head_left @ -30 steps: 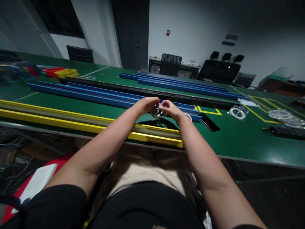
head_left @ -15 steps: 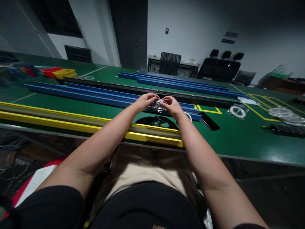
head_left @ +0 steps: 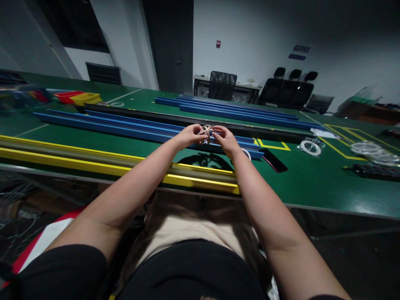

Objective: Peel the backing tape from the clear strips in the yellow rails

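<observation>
Both hands are raised over the near side of the green table. Between them is a loose coil of thin strip, brownish with pale shiny edges, its loops crossing like an open ball. My left hand pinches the coil's left side between thumb and fingers. On the other side, my right hand has its fingers curled in and closed on the coil's right edge. The fingertips partly cover the loops. A dark shadow of hands and coil falls on the table below.
A yellow rail runs along the near edge under my forearms. Beyond lie blue rails and a long black rail. To the right are a phone, a bagged white ring and a black strip-shaped object. Red and yellow bins stand left.
The coil has turned between my fingers, showing more of its brown side, and looks narrower. My hands have shifted only slightly.
</observation>
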Action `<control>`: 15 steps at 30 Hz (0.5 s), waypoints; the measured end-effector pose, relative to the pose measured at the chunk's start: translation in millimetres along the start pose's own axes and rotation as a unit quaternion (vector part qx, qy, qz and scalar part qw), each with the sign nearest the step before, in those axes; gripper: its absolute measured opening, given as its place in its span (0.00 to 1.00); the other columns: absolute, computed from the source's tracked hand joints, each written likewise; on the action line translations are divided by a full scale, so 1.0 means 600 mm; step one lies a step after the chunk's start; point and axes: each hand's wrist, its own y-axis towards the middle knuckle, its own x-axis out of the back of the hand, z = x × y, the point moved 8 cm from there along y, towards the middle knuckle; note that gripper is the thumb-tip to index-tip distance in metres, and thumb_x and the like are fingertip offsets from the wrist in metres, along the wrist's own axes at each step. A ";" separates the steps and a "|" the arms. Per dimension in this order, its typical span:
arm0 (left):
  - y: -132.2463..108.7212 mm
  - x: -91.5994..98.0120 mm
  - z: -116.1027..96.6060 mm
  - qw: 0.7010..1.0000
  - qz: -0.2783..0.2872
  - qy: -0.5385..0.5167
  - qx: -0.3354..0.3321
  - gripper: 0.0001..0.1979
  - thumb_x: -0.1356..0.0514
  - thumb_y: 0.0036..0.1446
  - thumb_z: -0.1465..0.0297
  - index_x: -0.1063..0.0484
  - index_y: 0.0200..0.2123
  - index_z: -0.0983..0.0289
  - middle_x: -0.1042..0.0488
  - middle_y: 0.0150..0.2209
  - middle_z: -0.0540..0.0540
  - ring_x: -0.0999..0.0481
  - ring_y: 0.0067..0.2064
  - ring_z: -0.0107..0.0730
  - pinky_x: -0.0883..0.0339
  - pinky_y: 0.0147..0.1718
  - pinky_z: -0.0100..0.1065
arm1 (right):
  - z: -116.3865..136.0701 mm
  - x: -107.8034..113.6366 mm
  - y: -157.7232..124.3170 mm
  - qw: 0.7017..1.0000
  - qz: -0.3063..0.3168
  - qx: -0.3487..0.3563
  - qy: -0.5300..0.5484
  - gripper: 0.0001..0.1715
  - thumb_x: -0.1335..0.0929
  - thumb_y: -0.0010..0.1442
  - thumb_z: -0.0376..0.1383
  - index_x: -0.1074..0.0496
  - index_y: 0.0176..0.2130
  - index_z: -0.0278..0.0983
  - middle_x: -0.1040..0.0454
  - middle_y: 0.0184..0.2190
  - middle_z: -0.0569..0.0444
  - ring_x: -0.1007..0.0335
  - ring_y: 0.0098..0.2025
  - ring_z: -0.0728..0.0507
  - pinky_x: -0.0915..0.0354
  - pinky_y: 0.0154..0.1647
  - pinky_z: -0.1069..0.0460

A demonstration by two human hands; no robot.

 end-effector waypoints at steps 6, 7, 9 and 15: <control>0.004 0.002 0.000 0.999 -0.017 0.002 -0.031 0.28 0.24 0.39 0.63 0.35 0.39 0.62 0.28 0.30 0.47 0.25 0.29 0.29 0.29 0.30 0.34 | -0.016 0.017 0.006 0.999 -0.034 0.003 -0.037 0.26 0.27 0.51 0.47 0.31 0.48 0.42 0.25 0.47 0.51 0.26 0.45 0.43 0.26 0.41 0.48; 0.004 0.005 -0.002 0.999 -0.028 0.008 -0.043 0.32 0.24 0.38 0.65 0.35 0.45 0.61 0.27 0.31 0.47 0.25 0.29 0.29 0.29 0.30 0.34 | -0.015 0.019 0.006 0.998 -0.041 0.009 -0.051 0.25 0.27 0.51 0.46 0.31 0.47 0.42 0.25 0.46 0.51 0.26 0.45 0.42 0.26 0.40 0.48; 0.003 0.002 -0.007 0.997 -0.022 0.021 -0.065 0.40 0.24 0.38 0.67 0.37 0.55 0.60 0.26 0.33 0.48 0.24 0.31 0.30 0.28 0.31 0.34 | -0.010 0.021 0.006 0.996 -0.046 0.030 -0.074 0.24 0.28 0.52 0.45 0.30 0.48 0.42 0.25 0.45 0.51 0.26 0.46 0.42 0.26 0.42 0.47; 0.006 -0.006 -0.008 0.995 -0.006 0.066 -0.080 0.32 0.25 0.38 0.65 0.32 0.46 0.64 0.26 0.34 0.49 0.25 0.36 0.32 0.30 0.36 0.34 | 0.015 0.025 0.001 0.981 -0.079 0.097 -0.147 0.17 0.30 0.55 0.40 0.27 0.45 0.41 0.23 0.44 0.52 0.27 0.45 0.42 0.30 0.51 0.44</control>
